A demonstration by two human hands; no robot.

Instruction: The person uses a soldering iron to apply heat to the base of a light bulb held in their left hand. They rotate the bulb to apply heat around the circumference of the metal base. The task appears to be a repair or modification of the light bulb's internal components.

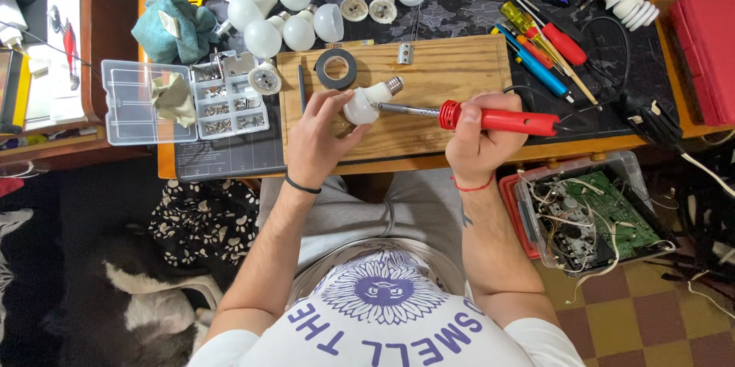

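The left hand (318, 137) grips a white bulb base (366, 101) on the wooden board (459, 68), the right hand (478, 137) squeezes a red soldering iron (490, 117) whose metal tip touches the bulb base between both hands, near a black tape roll (336, 68).
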